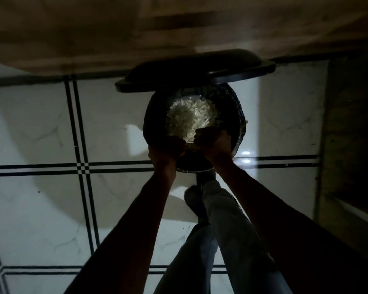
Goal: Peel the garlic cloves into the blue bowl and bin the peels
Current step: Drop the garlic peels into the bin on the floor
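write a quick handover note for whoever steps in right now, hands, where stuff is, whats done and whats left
Left hand: over the near rim of the round black pedal bin; too dark to tell its grip.
Right hand: fingers curled at the same rim, beside the peels; whether it grips anything is unclear.
Black bin lid: raised; a foot seems to be on the pedal.
Pale papery garlic peels: heaped inside the bin.
Done: peels appear binned.
Left: draw hands back, let the lid close. Blue bowl and cloves are out of view.

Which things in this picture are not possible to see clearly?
- Head view: fingers of the left hand and right hand, lost in darkness over the bin; grip unclear.
- What carries the pale peels: hidden by shadow.
- Foot on the pedal: behind the wrists.
- Blue bowl: outside the frame.
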Demonstrator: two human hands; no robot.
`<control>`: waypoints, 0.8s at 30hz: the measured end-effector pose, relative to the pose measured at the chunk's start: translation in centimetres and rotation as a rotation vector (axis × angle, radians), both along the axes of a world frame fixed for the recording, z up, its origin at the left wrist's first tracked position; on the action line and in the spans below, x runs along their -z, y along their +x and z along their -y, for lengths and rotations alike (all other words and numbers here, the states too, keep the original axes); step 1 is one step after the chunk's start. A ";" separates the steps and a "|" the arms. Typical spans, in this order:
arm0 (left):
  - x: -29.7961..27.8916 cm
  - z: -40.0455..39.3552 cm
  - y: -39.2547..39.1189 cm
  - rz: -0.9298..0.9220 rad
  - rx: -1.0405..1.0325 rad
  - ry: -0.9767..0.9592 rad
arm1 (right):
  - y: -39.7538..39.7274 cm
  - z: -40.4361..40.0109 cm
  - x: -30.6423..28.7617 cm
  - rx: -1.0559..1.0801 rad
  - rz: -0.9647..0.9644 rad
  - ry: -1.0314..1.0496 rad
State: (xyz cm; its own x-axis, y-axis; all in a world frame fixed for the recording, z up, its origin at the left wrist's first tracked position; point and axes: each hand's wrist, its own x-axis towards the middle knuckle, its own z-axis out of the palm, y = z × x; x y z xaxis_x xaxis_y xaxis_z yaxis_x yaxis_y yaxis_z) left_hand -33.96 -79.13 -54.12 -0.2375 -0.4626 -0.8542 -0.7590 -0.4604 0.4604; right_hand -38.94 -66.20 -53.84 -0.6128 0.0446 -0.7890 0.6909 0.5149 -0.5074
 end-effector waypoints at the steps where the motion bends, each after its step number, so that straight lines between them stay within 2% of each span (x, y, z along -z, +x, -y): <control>1: 0.7 0.2 0.0 -0.005 -0.002 -0.012 | 0.1 0.1 -0.1 -0.019 -0.063 0.027; 5: 0.9 -0.4 -2.9 0.072 -0.155 0.179 | -0.8 1.5 -0.8 -0.067 -0.277 -0.036; 7: 0.3 -0.5 -4.0 0.104 0.196 0.134 | -0.5 2.1 -0.7 -0.418 -0.211 -0.125; 8: -0.2 -0.4 -4.4 0.044 0.192 0.266 | -0.4 1.9 -0.1 -0.573 -0.177 -0.117; 9: -1.2 -0.7 -4.6 -0.064 0.174 0.336 | -0.7 1.8 -0.2 -0.611 -0.148 -0.065; 10: -2.0 -0.8 -4.3 -0.138 0.134 0.315 | -1.0 1.5 -0.4 -0.505 -0.135 -0.025; 12: -3.4 -1.3 -4.0 -0.199 0.020 0.304 | -1.5 1.0 -1.8 -0.220 -0.092 -0.103; 14: -5.3 -2.2 -3.9 -0.176 0.074 0.283 | -1.6 0.4 -4.0 -0.178 0.019 -0.217; 16: -8.7 -3.7 -4.5 -0.170 0.132 0.359 | -1.4 -1.6 -6.6 -0.091 0.012 -0.205; 18: -12.9 -5.5 -4.8 -0.172 0.230 0.407 | -0.9 -4.8 -10.1 0.117 -0.079 -0.133; 24: -29.0 -14.6 -4.1 -0.231 0.683 0.272 | 3.5 -16.6 -27.1 0.470 -0.316 -0.083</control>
State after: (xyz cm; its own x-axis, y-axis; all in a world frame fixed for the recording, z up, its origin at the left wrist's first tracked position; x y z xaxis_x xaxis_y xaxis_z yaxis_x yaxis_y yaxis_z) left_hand -38.03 -64.48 -25.08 -0.5809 0.0698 -0.8110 -0.8139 -0.0441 0.5793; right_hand -35.46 -49.65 -26.74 -0.7487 0.3152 -0.5832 0.6443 0.1387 -0.7521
